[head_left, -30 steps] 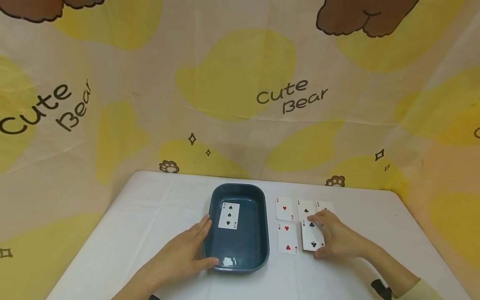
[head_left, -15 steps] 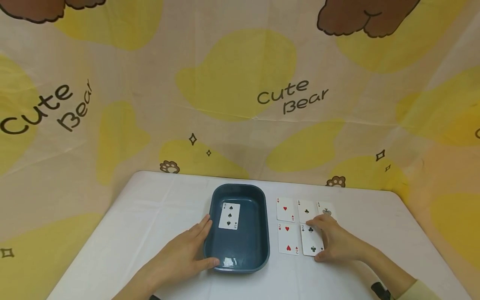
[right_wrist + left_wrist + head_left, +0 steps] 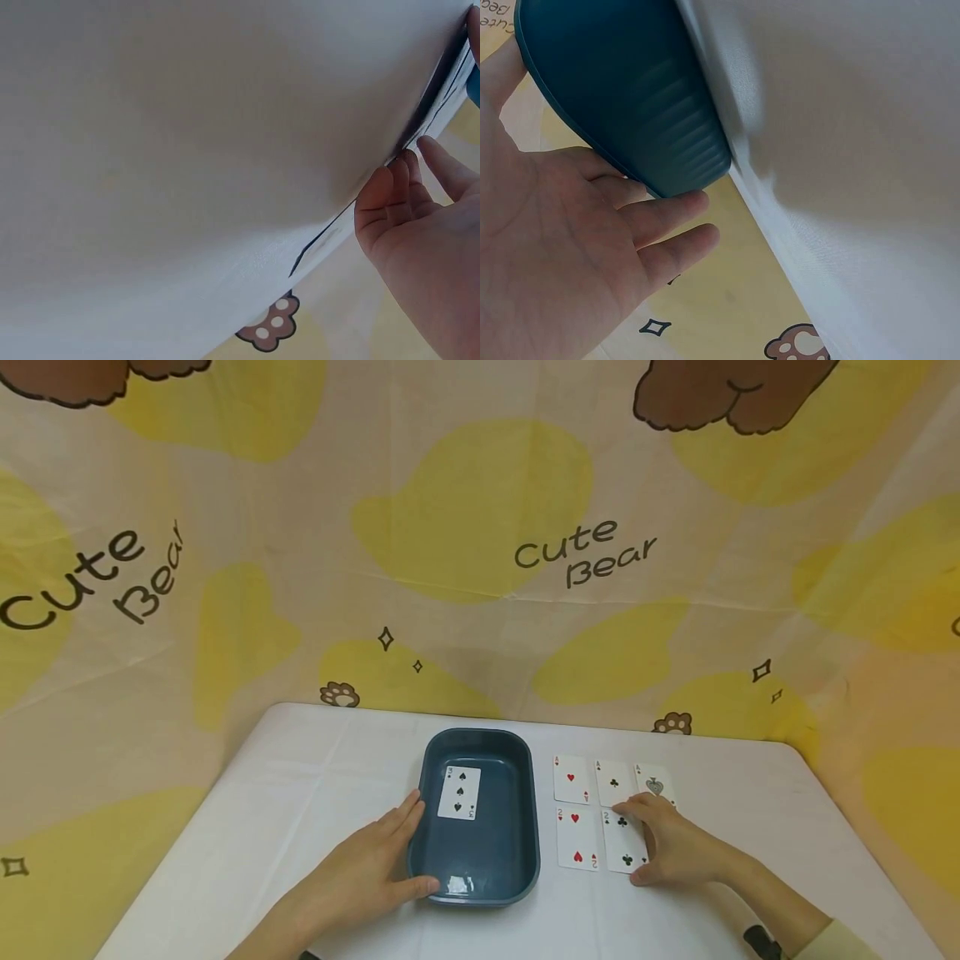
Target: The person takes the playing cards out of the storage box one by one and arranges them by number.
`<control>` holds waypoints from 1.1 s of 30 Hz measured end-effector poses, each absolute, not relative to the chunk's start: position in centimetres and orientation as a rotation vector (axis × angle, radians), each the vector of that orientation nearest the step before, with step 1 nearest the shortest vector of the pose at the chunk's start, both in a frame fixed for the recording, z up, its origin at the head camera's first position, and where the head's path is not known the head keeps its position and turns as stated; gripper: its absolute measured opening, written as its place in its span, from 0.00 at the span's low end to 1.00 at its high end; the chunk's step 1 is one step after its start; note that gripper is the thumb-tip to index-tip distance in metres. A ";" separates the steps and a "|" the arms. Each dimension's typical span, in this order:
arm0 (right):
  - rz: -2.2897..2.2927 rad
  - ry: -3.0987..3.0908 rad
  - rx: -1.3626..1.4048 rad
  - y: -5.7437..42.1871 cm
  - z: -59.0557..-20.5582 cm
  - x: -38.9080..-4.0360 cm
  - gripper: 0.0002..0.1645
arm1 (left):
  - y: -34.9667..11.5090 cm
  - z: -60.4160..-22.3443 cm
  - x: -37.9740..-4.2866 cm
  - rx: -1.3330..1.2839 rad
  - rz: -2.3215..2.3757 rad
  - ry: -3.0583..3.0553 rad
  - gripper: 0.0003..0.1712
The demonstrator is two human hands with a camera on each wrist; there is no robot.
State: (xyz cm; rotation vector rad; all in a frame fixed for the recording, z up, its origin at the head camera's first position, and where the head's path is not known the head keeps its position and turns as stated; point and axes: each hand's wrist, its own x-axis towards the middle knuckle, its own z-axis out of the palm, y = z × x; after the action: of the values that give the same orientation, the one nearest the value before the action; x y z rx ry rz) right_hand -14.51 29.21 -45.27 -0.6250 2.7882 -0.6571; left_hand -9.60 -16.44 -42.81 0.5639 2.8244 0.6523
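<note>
In the head view a dark blue tray (image 3: 477,860) stands on the white table with a three of spades (image 3: 459,792) inside. My left hand (image 3: 367,860) rests against the tray's left side, fingers extended and thumb at its near corner. The left wrist view shows those fingers (image 3: 664,214) touching the tray wall. My right hand (image 3: 675,839) holds a two of clubs (image 3: 621,843) by its far and near edges, low at the table. This card lies right of a two of hearts (image 3: 577,840). My right hand partly covers its right side.
Behind the twos runs a row: an ace of hearts (image 3: 571,779), an ace of clubs (image 3: 612,783) and an ace of spades (image 3: 655,783), partly hidden by my right hand. A patterned cloth (image 3: 480,568) hangs beyond the white table (image 3: 315,777).
The two of clubs has come down and slightly toward me, from over the ace of clubs to the table beside the two of hearts. The left hand and tray stay put.
</note>
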 end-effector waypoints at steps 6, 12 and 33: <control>-0.639 2.797 -0.632 29.2 -45.1 -14.4 0.51 | -16.6 -42.8 -9.5 0.575 0.650 2.830 0.62; -0.629 2.829 -0.655 29.4 -43.6 -14.4 0.54 | -16.6 -42.5 -9.5 0.588 0.672 2.821 0.62; -0.761 2.808 -0.710 25.6 -39.7 -16.3 0.44 | -16.4 -42.7 -9.6 0.569 0.644 2.825 0.62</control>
State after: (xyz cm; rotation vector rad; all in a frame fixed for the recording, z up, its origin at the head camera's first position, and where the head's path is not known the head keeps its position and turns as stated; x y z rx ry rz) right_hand -16.27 25.60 -39.68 -0.7101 2.8080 -0.7613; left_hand -9.65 -16.42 -42.67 0.5688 2.8251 0.6436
